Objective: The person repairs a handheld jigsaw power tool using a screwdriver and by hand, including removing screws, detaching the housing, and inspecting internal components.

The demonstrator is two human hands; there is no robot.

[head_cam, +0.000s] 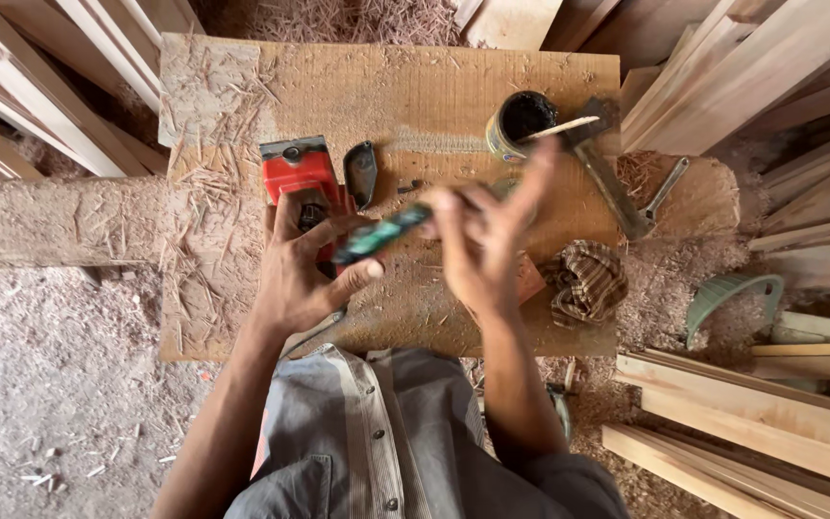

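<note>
Head view is looking straight down on a plywood board that's serving as a low bench on a sawdust-covered floor, probably so everything stays within arm's reach of the person sitting at 6 o'clock. Stacks of wooden planks are leaning in around 1 to 5 o'clock, with more at 11. On the board I'm counting 1 red power tool sitting just above the left hand, 1 dark curved cover piece right beside it, 1 tin can of dark stuff at 1 o'clock with a stick resting in it, 1 hammer lying diagonally next to the can, and 1 checkered rag at 3 o'clock. A green curved plastic part is lying off the board in the sawdust.

The left hand is pinching a small dark-green elongated object between thumb and fingers, holding it up near the middle, seemingly for the other hand to work on. The right hand is blurring with motion, fingers spread loosely at the object's far end; I can't tell whether it's actually gripping it.
</note>
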